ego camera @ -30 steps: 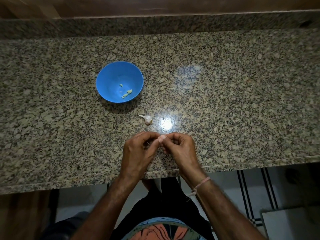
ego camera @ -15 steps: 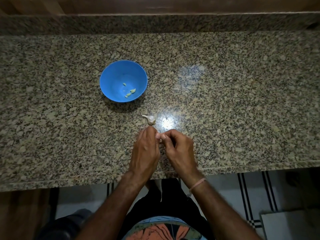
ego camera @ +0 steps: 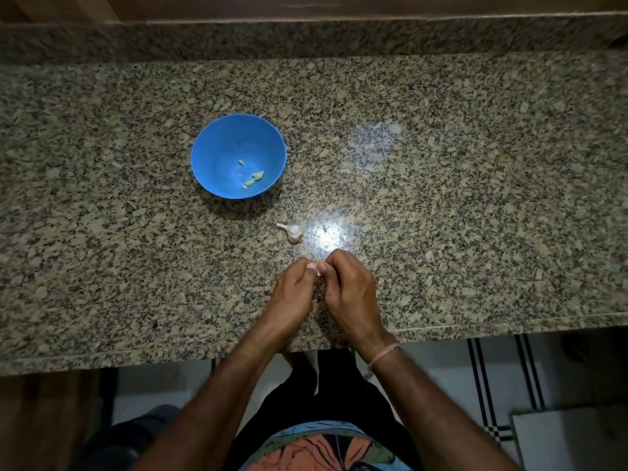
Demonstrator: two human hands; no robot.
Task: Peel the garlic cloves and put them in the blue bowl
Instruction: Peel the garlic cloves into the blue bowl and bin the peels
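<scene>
A blue bowl (ego camera: 210,158) stands on the granite counter (ego camera: 475,198) at the left of centre, with several small pale peeled garlic pieces (ego camera: 253,178) inside. A small white garlic bulb with a stem (ego camera: 293,230) lies on the counter between the bowl and my hands. Near the front edge, my left hand (ego camera: 292,294) and my right hand (ego camera: 350,294) meet fingertip to fingertip. Both pinch a small pale garlic clove (ego camera: 318,269), which is mostly hidden by my fingers.
A bright light glare (ego camera: 326,234) sits on the counter just right of the bulb. The raised granite backsplash (ego camera: 306,39) runs along the back. Below the counter's front edge (ego camera: 136,351) are tiled floor and my legs.
My hands have stayed together on the clove with only small finger shifts. The view has drifted a little, so bowl and bulb sit slightly differently in frame.
</scene>
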